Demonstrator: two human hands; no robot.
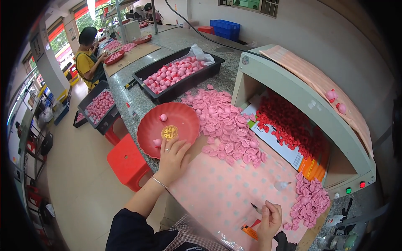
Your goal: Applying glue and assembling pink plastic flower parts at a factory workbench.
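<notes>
Your left hand (171,157) rests flat and open on the near rim of the red plate (184,121), touching a small pink piece (157,142). Your right hand (269,219) pinches a thin dark tool (255,207), tip pointing left. The pink pile (228,127) lies just right of the plate, nearer your left hand.

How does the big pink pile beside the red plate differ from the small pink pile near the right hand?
The big pink pile is far larger than the small pink pile. The big one touches the red plate by the left hand; the small one lies near the right hand. Both hold similar pink shell-like pieces.
</notes>
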